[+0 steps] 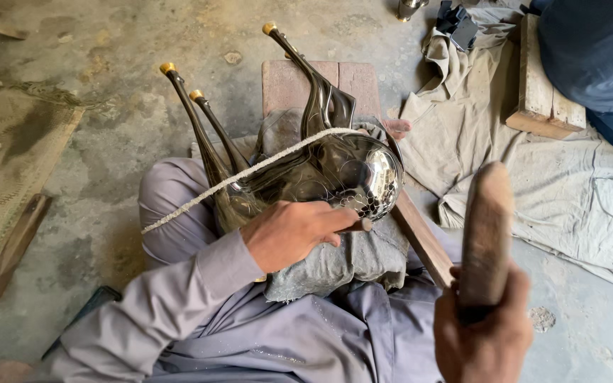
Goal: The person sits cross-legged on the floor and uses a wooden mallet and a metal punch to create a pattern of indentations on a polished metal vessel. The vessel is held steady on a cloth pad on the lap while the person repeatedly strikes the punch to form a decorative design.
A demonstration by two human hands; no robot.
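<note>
Open concrete floor (108, 177) lies left of the shiny dark metal vessel (349, 174). Its three gold-tipped legs (207, 135) and a taut white rope (250, 170) block approach from above-left; crumpled grey cloth (533, 177) crowds the right.

Around me on the concrete floor (122, 42) lie a crumpled pale cloth (533, 170), a wooden block (539, 85) on it, a woven mat (1, 163) and a plank (8, 255).

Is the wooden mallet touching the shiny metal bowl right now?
Apart. The head view shows the mallet raised in the right hand, with bare floor and cloth showing between it and the bowl.
</note>
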